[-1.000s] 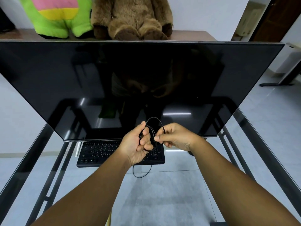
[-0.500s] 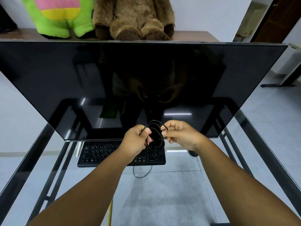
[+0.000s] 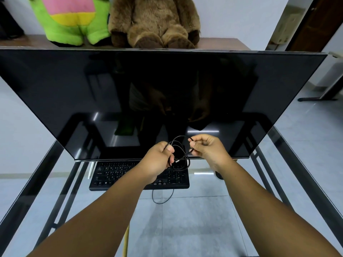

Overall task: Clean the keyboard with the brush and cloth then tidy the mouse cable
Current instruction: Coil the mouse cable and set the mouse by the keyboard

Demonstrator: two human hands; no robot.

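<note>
- Both forearms reached forward over the near edge of the glass table (image 3: 289, 154), hands raised above its middle.
- A slack loop of the black mouse cable (image 3: 182, 165) hung below the near edge of the keyboard (image 3: 115, 175), seen against the floor through the glass.
- Keyboard: black, flat on the glass, mid-table, just in front of the monitor's lower edge; its right half partly hidden by the left hand.
- Left hand (image 3: 157, 162): fingers curled, thumb pressed down on the gathered cable coils, gripping them above the keyboard.
- Right hand (image 3: 207, 149): fingers curled, thumb and forefinger pinching a strand of the same cable at the upper right of the coil, just beside the left hand.
- Cable coil: several loose loops between the two hands; a plug end (image 3: 177, 160) stuck out near the left thumb.
- A pale slim object (image 3: 91, 170) lay just left of the keyboard; could not tell what it was.
- A small dark object (image 3: 219, 176) showed under the right wrist, mostly hidden; probably the mouse, not confirmed.
- Monitor (image 3: 130, 93): large, dark, screen off, spanning most of the table's width behind the hands.
- Far side: wooden shelf (image 3: 222, 43) behind the monitor's top edge, carrying a green plush toy (image 3: 70, 21) at left and a brown teddy bear (image 3: 156, 21) beside it, touching.
</note>
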